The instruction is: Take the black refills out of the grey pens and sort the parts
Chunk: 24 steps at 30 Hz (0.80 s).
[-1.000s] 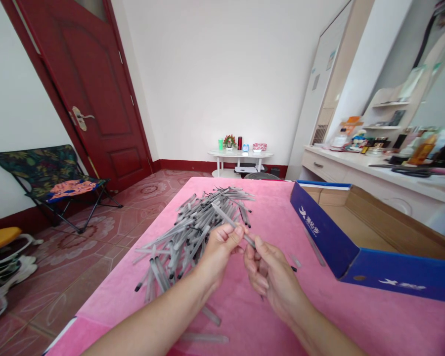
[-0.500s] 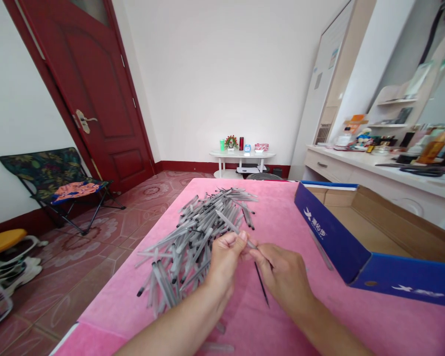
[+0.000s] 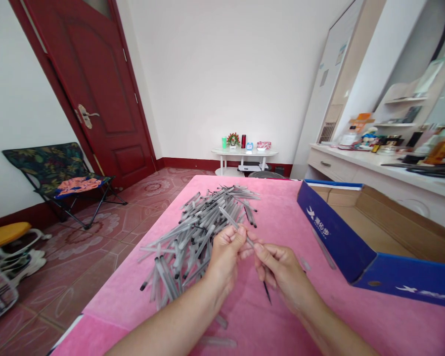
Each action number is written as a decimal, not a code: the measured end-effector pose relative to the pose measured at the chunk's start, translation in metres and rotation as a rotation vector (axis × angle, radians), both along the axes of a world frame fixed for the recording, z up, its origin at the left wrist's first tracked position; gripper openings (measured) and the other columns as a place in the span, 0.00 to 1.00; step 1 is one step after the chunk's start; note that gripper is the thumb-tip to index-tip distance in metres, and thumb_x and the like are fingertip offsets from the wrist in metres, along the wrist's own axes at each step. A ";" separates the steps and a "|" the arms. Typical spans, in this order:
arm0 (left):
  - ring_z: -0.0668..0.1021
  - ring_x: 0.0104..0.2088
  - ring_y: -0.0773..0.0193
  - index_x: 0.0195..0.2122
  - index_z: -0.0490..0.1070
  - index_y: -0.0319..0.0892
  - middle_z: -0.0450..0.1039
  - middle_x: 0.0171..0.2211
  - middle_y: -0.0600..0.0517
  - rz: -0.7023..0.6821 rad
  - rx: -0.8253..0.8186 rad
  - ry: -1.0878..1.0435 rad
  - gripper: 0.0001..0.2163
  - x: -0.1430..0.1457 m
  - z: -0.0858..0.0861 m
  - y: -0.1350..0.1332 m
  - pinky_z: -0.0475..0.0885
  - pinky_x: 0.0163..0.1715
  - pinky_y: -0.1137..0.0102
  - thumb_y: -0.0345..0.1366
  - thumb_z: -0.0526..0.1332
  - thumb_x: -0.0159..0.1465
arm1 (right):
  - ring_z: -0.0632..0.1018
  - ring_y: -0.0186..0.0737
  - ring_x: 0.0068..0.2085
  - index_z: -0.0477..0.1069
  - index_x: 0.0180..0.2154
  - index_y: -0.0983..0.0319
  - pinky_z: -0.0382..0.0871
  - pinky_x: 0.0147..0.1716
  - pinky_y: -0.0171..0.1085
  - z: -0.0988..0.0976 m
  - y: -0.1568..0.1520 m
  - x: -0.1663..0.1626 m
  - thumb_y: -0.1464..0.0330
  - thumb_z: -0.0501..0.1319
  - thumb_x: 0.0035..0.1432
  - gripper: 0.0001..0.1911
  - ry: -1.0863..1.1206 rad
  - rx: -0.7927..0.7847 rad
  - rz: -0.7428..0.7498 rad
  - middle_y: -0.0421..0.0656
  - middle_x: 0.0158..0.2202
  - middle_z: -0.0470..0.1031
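My left hand (image 3: 228,249) is closed on a translucent grey pen barrel (image 3: 228,217), whose far end points up and left over a pile of similar pen parts (image 3: 203,222). Thumb and finger of my right hand (image 3: 278,264) pinch the near end of the same barrel. From below my right hand a thin black pen refill (image 3: 267,292) sticks out, dark tip downward; its upper part is hidden by the fingers, and I cannot tell how it is held. Many parts in the pile have black ends.
A blue cardboard box (image 3: 337,237) with a brown inside stands on the pink cloth (image 3: 282,326) at right. One grey barrel (image 3: 324,249) lies along its side. Loose clear pieces (image 3: 218,341) lie near my left forearm. A folding chair (image 3: 66,183) stands on the floor at left.
My right hand has turned and its lower fingers have loosened somewhat, with thumb and finger at the barrel's end. Less of the black refill shows below it. The whole view has shifted slightly.
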<state>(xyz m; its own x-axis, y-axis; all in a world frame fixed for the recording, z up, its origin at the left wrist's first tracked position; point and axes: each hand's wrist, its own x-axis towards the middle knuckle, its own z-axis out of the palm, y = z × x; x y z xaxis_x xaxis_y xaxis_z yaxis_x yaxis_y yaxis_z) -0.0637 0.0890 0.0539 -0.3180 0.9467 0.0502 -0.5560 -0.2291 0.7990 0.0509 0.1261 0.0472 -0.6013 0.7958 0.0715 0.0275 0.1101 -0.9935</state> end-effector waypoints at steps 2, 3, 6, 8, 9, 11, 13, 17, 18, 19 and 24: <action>0.75 0.27 0.65 0.27 0.67 0.36 0.70 0.25 0.50 0.017 -0.032 -0.030 0.12 0.001 0.000 0.000 0.68 0.26 0.74 0.42 0.63 0.52 | 0.59 0.27 0.16 0.63 0.18 0.64 0.49 0.16 0.29 0.002 -0.001 0.001 0.58 0.51 0.56 0.22 -0.127 0.283 -0.089 0.36 0.13 0.60; 0.75 0.27 0.65 0.27 0.67 0.36 0.70 0.25 0.50 0.017 -0.046 -0.043 0.13 0.001 0.000 -0.001 0.68 0.25 0.74 0.42 0.63 0.51 | 0.61 0.28 0.17 0.64 0.18 0.65 0.51 0.18 0.30 0.003 -0.001 0.003 0.59 0.51 0.56 0.21 -0.191 0.443 -0.131 0.37 0.14 0.60; 0.76 0.27 0.63 0.26 0.68 0.36 0.70 0.24 0.51 0.016 -0.080 -0.060 0.14 0.002 0.002 -0.001 0.68 0.25 0.73 0.43 0.65 0.49 | 0.65 0.30 0.20 0.66 0.20 0.65 0.53 0.23 0.31 0.004 -0.001 0.008 0.64 0.51 0.57 0.18 -0.318 0.860 -0.208 0.39 0.18 0.65; 0.76 0.27 0.62 0.26 0.67 0.36 0.70 0.24 0.51 0.020 -0.094 -0.055 0.14 0.003 0.004 -0.001 0.68 0.24 0.73 0.42 0.65 0.48 | 0.66 0.31 0.21 0.67 0.21 0.64 0.54 0.24 0.32 0.004 -0.001 0.011 0.66 0.51 0.57 0.16 -0.351 1.028 -0.228 0.41 0.19 0.67; 0.77 0.28 0.62 0.26 0.67 0.36 0.70 0.24 0.50 0.022 -0.100 -0.049 0.14 0.003 0.004 -0.001 0.68 0.24 0.73 0.42 0.65 0.48 | 0.66 0.32 0.21 0.67 0.21 0.64 0.54 0.25 0.32 0.003 -0.001 0.012 0.66 0.51 0.57 0.16 -0.356 1.063 -0.234 0.41 0.20 0.67; 0.76 0.28 0.62 0.26 0.67 0.36 0.71 0.25 0.50 0.023 -0.099 -0.033 0.14 0.003 0.005 -0.001 0.68 0.24 0.73 0.42 0.65 0.49 | 0.66 0.32 0.22 0.66 0.21 0.64 0.55 0.25 0.32 0.003 -0.002 0.011 0.65 0.51 0.57 0.16 -0.328 1.000 -0.228 0.42 0.20 0.67; 0.76 0.27 0.63 0.27 0.68 0.36 0.71 0.25 0.50 0.019 -0.078 -0.016 0.14 0.002 0.005 -0.001 0.68 0.25 0.74 0.43 0.64 0.49 | 0.65 0.31 0.20 0.64 0.20 0.63 0.55 0.22 0.31 0.003 -0.005 0.009 0.62 0.51 0.57 0.18 -0.232 0.703 -0.170 0.40 0.18 0.65; 0.75 0.26 0.67 0.28 0.68 0.37 0.72 0.25 0.51 -0.015 -0.027 -0.003 0.14 -0.002 0.007 -0.001 0.67 0.26 0.75 0.44 0.63 0.50 | 0.56 0.25 0.13 0.62 0.24 0.63 0.44 0.12 0.28 0.008 -0.012 0.002 0.54 0.48 0.57 0.21 0.072 -0.166 0.065 0.35 0.16 0.61; 0.75 0.26 0.67 0.28 0.68 0.37 0.72 0.26 0.50 -0.029 -0.020 0.004 0.14 -0.003 0.008 -0.001 0.67 0.26 0.76 0.44 0.63 0.51 | 0.55 0.24 0.12 0.62 0.25 0.63 0.42 0.12 0.28 0.009 -0.013 0.002 0.53 0.48 0.56 0.21 0.131 -0.308 0.113 0.35 0.17 0.61; 0.75 0.26 0.68 0.28 0.68 0.37 0.72 0.26 0.50 -0.043 -0.014 0.013 0.14 -0.004 0.008 -0.002 0.66 0.25 0.76 0.44 0.63 0.51 | 0.53 0.23 0.12 0.62 0.26 0.63 0.41 0.12 0.28 0.009 -0.014 0.001 0.53 0.50 0.55 0.20 0.172 -0.403 0.148 0.34 0.17 0.61; 0.76 0.28 0.65 0.28 0.68 0.37 0.72 0.26 0.50 -0.053 -0.016 0.027 0.12 -0.005 0.005 -0.003 0.68 0.27 0.74 0.42 0.62 0.52 | 0.51 0.23 0.14 0.62 0.22 0.65 0.40 0.13 0.28 0.004 -0.009 0.001 0.56 0.53 0.55 0.19 0.156 -0.293 0.122 0.34 0.14 0.58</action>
